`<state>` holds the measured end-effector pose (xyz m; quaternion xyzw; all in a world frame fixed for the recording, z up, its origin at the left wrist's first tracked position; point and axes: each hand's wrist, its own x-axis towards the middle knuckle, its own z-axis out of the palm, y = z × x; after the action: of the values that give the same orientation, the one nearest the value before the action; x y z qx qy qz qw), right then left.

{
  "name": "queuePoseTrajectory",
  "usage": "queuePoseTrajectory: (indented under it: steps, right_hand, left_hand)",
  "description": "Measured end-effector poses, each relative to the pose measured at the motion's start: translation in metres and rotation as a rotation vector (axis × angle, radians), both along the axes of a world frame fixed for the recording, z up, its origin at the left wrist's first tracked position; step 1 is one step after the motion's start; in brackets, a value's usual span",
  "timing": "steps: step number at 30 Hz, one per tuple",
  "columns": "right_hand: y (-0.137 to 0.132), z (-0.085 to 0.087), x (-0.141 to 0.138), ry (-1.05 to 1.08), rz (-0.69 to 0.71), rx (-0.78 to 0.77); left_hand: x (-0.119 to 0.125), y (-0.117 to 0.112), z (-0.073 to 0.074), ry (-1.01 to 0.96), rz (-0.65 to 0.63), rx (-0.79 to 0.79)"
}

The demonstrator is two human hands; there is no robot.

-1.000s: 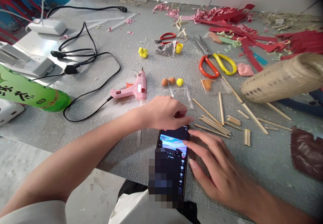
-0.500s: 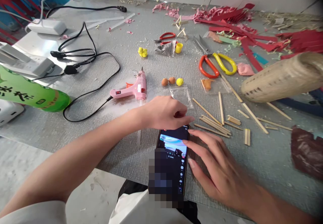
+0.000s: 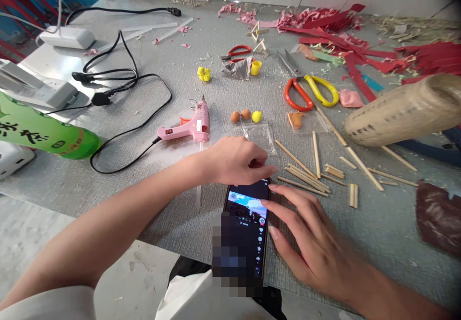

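Observation:
A phone (image 3: 248, 214) with a lit screen lies at the table's near edge. My left hand (image 3: 234, 161) rests just beyond its top end, fingers curled and pressed together over something I cannot make out. My right hand (image 3: 309, 238) lies flat by the phone's right side with its fingers spread; two fingertips touch the phone's edge and screen. Several thin wooden sticks (image 3: 306, 178) lie just right of both hands. A small clear plastic bag (image 3: 259, 135) sits behind my left hand.
A pink glue gun (image 3: 190, 127) with a black cable lies behind my left wrist, with three small clay balls (image 3: 246, 115) nearby. Orange-yellow scissors (image 3: 311, 92), a woven basket (image 3: 399, 111) and red paper scraps (image 3: 334, 22) are at the right. A green bottle (image 3: 46, 135) and a power strip (image 3: 66, 36) are at the left.
The picture on the phone screen has changed a little. Both hands stay where they were.

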<state>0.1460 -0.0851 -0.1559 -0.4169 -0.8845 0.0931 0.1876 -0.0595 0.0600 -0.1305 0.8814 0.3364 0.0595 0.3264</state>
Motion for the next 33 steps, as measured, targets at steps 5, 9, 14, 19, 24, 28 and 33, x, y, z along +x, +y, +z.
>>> queuePoseTrajectory:
  steps: [5,9,14,19,24,28,33]
  right_hand:
    - [-0.0008,0.0006,0.0003,0.005,0.001,0.009]
    - [-0.0002,0.0014,0.0003,0.008,0.009,0.007]
    - [0.0016,0.0012,-0.0009,0.010,0.012,0.012]
    - [-0.0001,0.0007,-0.0003,0.000,-0.001,0.003]
    - [-0.0009,-0.0002,0.0013,0.001,-0.001,-0.005]
    - [0.0003,-0.0006,0.0009,0.006,0.005,-0.009]
    - [0.0003,0.0004,0.0004,0.011,0.010,-0.002]
  left_hand:
    - [0.0006,-0.0001,-0.0006,-0.006,-0.001,0.001]
    - [0.0013,-0.0001,-0.0008,-0.007,0.005,-0.006]
    - [0.0010,0.0000,-0.0011,-0.012,0.000,0.004]
    - [0.0000,0.0006,-0.0014,-0.017,-0.004,0.002]
    - [0.0004,0.0006,-0.0017,-0.015,-0.001,0.002]
    - [0.0011,0.0000,-0.0016,-0.009,0.000,-0.001]
    - [0.0001,-0.0002,-0.0007,0.000,0.003,-0.006]
